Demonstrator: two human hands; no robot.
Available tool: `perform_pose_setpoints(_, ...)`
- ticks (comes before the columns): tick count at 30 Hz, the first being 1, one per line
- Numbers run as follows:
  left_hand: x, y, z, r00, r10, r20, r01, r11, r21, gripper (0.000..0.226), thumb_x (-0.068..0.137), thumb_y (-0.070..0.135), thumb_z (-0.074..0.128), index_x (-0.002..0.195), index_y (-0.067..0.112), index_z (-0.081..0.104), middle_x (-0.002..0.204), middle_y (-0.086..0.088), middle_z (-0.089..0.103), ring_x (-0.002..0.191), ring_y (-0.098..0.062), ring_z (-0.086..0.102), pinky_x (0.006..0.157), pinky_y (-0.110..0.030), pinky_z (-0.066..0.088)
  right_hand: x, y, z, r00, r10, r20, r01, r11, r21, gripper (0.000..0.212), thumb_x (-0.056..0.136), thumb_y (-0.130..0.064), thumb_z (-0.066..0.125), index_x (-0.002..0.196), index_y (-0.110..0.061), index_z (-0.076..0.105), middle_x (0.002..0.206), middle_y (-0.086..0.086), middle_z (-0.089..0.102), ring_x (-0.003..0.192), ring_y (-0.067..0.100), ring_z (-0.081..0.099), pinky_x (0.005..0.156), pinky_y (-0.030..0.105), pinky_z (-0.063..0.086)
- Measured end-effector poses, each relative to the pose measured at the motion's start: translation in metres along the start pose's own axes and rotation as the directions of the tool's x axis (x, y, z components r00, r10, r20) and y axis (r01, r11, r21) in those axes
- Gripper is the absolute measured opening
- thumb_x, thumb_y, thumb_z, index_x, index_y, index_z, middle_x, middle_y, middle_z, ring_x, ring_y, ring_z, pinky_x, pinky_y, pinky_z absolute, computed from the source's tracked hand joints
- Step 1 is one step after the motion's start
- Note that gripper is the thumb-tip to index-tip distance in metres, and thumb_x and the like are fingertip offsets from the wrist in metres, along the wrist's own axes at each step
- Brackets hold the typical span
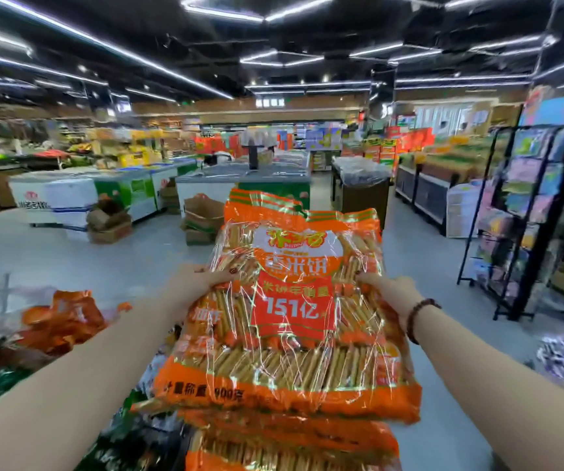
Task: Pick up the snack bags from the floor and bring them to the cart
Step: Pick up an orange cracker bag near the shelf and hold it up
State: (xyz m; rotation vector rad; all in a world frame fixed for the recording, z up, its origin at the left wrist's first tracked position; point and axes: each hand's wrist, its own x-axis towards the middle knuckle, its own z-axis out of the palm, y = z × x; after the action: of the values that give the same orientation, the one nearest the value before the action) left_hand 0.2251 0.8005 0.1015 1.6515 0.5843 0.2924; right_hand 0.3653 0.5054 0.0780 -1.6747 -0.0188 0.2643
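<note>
Orange film with a clear window onto rows of pale sticks: from the head view I see the snack bags point(294, 300) stacked flat, well off the floor point(53, 253) and carried between both hands. My left hand point(199, 283) has its fingers curled over the stack's left edge. My right hand point(389, 287), a bead bracelet point(419, 317) at the wrist, grips the right edge. At least one lower bag point(290, 433) lies under the top one. I judge the pick-up done for this load and the carry to be the step in hand; the drop at the cart is not yet made. No cart shows plainly. More orange bags point(63, 317) lie heaped beside my left forearm, but what holds them is too blurred to name. Farther off, open cardboard boxes point(202, 215) stand on the floor beside the chest freezers point(243, 178); their contents are hidden
</note>
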Motion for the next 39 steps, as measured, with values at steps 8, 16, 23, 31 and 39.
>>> perform_pose_setpoints(8,0.074,-0.045,0.004,0.994,-0.084,-0.063,0.090,0.991,0.096,0.056,0.068,0.028,0.086,0.109,-0.004,0.065,0.100,-0.024,0.071,0.088,-0.034,0.069,0.083,-0.046,0.057,0.065,0.037,0.037,0.990,0.123,-0.064,-0.128,0.988,-0.081,0.031,0.073,-0.030,0.079,0.066,-0.012,0.055,0.038,-0.004,0.049,0.044,0.015,0.043,0.044,0.024,0.034)
perform_pose_setpoints(16,0.100,-0.085,0.025,0.964,-0.053,-0.261,0.172,0.874,0.455,0.068,0.083,0.055,0.065,0.125,0.003,0.056,0.128,-0.017,0.058,0.119,-0.034,0.052,0.085,-0.032,0.040,0.094,0.076,0.055,0.996,0.092,-0.019,-0.092,0.905,-0.416,0.056,0.078,-0.051,0.069,0.112,-0.007,0.065,0.113,0.013,0.066,0.106,0.030,0.062,0.092,0.034,0.049)
perform_pose_setpoints(23,0.108,-0.093,0.029,0.972,-0.039,-0.233,0.158,0.842,0.515,0.077,0.081,0.060,0.064,0.134,0.006,0.052,0.134,-0.019,0.056,0.121,-0.036,0.052,0.101,-0.042,0.044,0.101,0.091,0.058,0.998,0.014,0.060,0.032,0.710,-0.703,0.060,0.087,-0.059,0.047,0.121,-0.011,0.056,0.123,0.016,0.060,0.110,0.032,0.058,0.096,0.037,0.047)
perform_pose_setpoints(31,0.098,-0.063,0.052,0.916,0.375,0.139,-0.327,0.500,0.802,0.064,0.082,0.054,0.060,0.141,0.033,0.046,0.149,0.005,0.043,0.139,-0.018,0.033,0.113,-0.037,0.031,0.084,0.072,0.077,0.892,-0.149,0.427,0.451,0.375,-0.810,0.067,0.088,-0.069,0.035,0.146,-0.037,0.029,0.160,-0.004,0.014,0.147,0.023,0.014,0.118,0.047,0.017)
perform_pose_setpoints(39,0.093,-0.078,0.059,0.901,0.310,0.303,-0.396,0.305,0.866,0.053,0.092,0.059,0.043,0.141,0.038,0.045,0.146,0.013,0.046,0.131,-0.014,0.044,0.107,-0.037,0.039,0.069,0.074,0.088,0.886,-0.065,0.458,0.454,0.309,-0.836,0.063,0.092,-0.065,0.024,0.150,-0.039,0.018,0.160,-0.004,0.015,0.146,0.024,0.011,0.118,0.050,0.013)
